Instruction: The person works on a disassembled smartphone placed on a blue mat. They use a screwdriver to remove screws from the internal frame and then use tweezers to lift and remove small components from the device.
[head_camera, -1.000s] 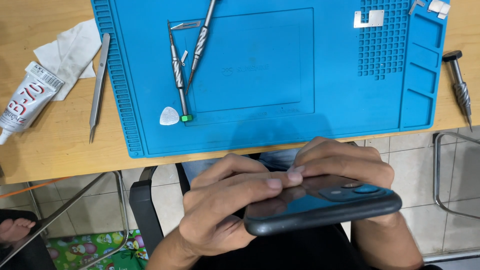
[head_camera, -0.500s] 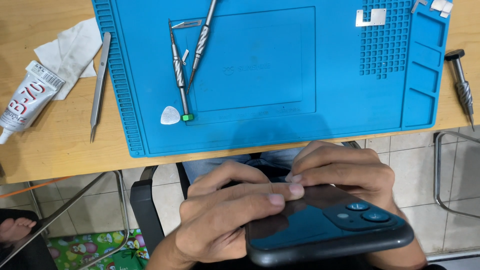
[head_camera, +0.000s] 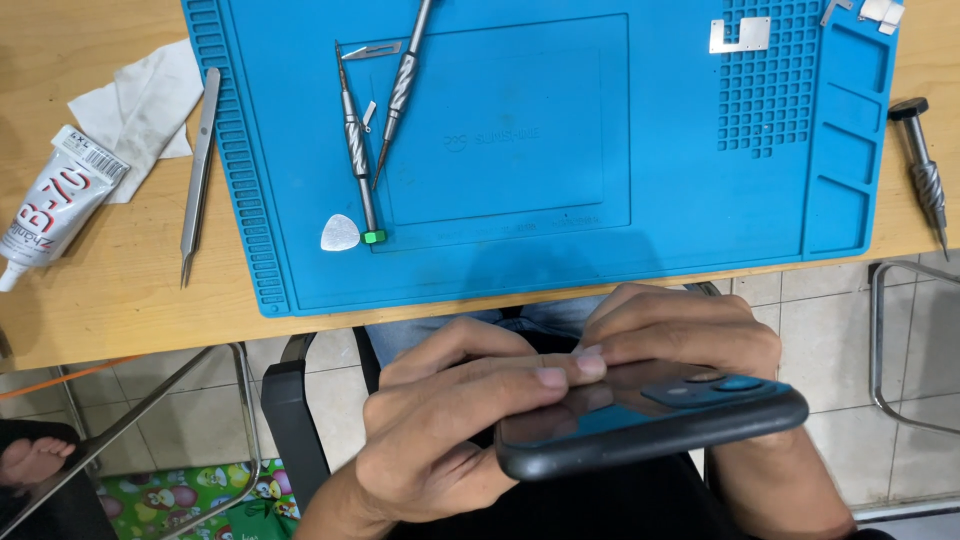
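Phone (head_camera: 650, 425), dark, glossy back upward, gripped by fingers (head_camera: 545, 378) of both hands.

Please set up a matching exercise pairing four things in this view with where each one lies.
Things:
1. phone
2. glue tube
3. pick
4. cloth

Places:
A. on the blue mat, beside a screwdriver's green end
B. held in both hands below the table edge
C. on bare wood, far left
D. on wood, just left of the tweezers

Pairs: 1-B, 2-C, 3-A, 4-D
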